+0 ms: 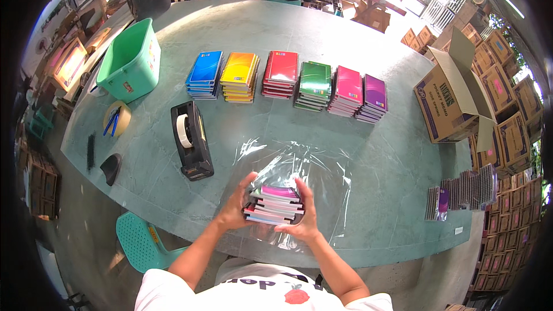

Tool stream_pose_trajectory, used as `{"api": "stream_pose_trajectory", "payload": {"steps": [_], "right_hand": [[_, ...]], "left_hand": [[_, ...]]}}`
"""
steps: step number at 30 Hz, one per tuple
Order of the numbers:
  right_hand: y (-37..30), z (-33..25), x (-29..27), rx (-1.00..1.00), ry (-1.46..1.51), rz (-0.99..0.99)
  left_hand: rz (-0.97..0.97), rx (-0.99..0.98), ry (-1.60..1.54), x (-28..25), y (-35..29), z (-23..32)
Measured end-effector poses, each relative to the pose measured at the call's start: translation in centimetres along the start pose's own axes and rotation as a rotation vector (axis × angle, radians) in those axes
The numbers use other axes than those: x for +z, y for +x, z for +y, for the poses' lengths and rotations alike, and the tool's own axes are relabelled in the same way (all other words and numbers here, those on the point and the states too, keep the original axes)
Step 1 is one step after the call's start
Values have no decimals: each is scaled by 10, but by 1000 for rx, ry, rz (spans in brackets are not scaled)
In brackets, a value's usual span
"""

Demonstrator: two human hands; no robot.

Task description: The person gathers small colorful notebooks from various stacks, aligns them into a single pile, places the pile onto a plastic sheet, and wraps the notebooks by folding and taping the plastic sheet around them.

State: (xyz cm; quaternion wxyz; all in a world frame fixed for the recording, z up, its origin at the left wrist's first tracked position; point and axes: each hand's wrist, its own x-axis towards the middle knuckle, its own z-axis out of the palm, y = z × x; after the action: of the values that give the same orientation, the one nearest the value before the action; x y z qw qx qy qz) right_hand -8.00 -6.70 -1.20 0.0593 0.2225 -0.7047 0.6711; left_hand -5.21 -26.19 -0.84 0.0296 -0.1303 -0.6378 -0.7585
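Note:
Between my two hands I grip a stack of small spiral notebooks [273, 206], its page edges turned toward me and a purple cover on top. My left hand [235, 206] presses its left side, and my right hand [304, 212] wraps the right side. Under and around the stack spreads a clear plastic sheet [329, 181], creased and shiny. Just beyond my left hand stands a black tape dispenser [199, 144] with a roll of tape in it.
Six notebook piles, among them a blue pile [204, 75] and a purple pile [373, 98], line the table's middle. A green bin [129, 69] and tape roll with pens [118, 118] stand left. An open carton [446, 103] and wrapped notebook packs [461, 193] sit right. A green stool [138, 242] is below.

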Motion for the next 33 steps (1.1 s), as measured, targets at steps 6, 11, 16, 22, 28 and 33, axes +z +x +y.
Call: {"api": "stream_pose_trajectory", "payload": {"steps": [6, 11, 16, 22, 28, 33], "right_hand": [[4, 11, 18, 140, 198, 76], [7, 9, 25, 37, 65, 137], [-9, 16, -1, 40, -83, 107], [-43, 77, -55, 213, -41, -136], [-36, 61, -67, 165, -78, -129], [-55, 60, -42, 192, -294, 12]], "left_hand": [[168, -112, 286, 23, -4, -29], [185, -23, 382, 25, 7, -37], [-30, 5, 447, 24, 11, -41], [-89, 11, 504, 44, 11, -65], [-101, 87, 591, 51, 11, -81], [-258, 50, 487, 27, 20, -72]]}}
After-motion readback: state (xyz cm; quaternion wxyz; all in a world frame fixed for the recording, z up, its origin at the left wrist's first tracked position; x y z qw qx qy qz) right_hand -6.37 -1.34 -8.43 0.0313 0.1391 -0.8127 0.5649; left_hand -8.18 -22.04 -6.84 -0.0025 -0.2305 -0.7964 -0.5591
